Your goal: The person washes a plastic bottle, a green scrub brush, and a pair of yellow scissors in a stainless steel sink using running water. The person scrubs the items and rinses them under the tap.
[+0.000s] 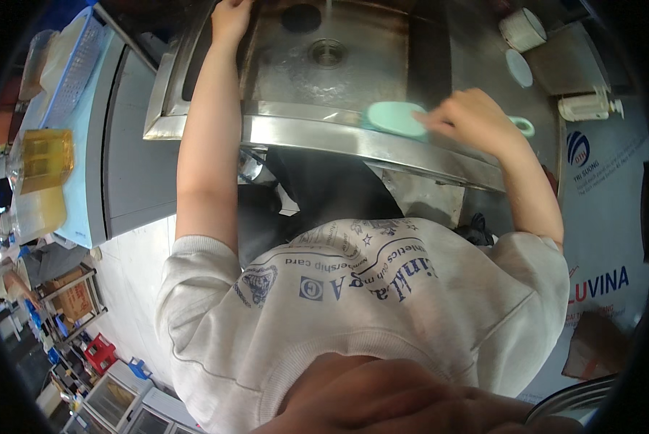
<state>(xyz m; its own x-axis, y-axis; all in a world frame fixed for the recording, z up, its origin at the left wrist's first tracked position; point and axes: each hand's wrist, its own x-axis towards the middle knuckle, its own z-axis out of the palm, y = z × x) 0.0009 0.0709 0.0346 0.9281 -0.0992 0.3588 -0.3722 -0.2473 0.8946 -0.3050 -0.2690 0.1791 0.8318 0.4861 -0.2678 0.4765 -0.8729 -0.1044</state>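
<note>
My right hand [468,122] grips the handle of a mint-green scrub brush [395,118], whose head lies against the front rim of a stainless steel sink [302,130]. The loop at the handle's end shows beyond my wrist. My left hand [231,19] is at the top edge of the view, over the sink's left side, with its fingers partly cut off; whether it holds anything cannot be told. A thin stream of water [328,11] falls towards the drain [328,53]. A dark round shape [301,18] lies behind the drain.
Right of the basin are a white cup-like container [522,30], a small pale dish [518,68] and a white pump bottle [584,107]. At left, a blue-topped counter [88,179] bears bottles of yellow liquid [47,161] and a blue basket [77,68]. Another person [12,282] is far left.
</note>
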